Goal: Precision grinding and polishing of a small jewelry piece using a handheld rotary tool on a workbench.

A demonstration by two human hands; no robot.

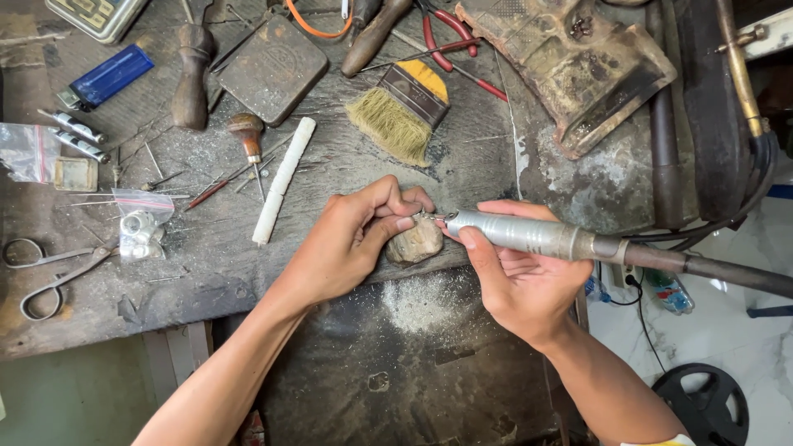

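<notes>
While the left hand (pixel 351 239) curls its fingers shut around a small metal piece (pixel 423 216), pinching it at thumb and forefinger against a rounded tan block (pixel 415 242) at the tabletop (pixel 206 281) edge, the right hand (pixel 516 277) is closed around a grey rotary handpiece (pixel 529 235), held like a pen with its tip meeting the piece. A dark flexible shaft (pixel 719 272) runs from the handpiece off to the right. Pale dust lies on the dark surface (pixel 421 301) just below the hands.

Farther up the tabletop, a brush (pixel 403 107) with straw bristles and a yellow-topped ferrule lies near red-handled pliers (pixel 442 37). A white stick (pixel 283 177) lies slanted just left of the left hand, beside a wooden-handled awl (pixel 248 136). A dark square plate (pixel 273 66) and a wooden handle (pixel 192 78) sit above these. At the far left are a blue lighter (pixel 107 76), two small clear bags, one (pixel 26 153) with a red seal strip and one (pixel 140 223) holding silvery bits, a small tan square tin (pixel 76 173), and scissors (pixel 49 272). A rectangular tin with a patterned lid (pixel 99 15) sits at the top-left corner.
</notes>
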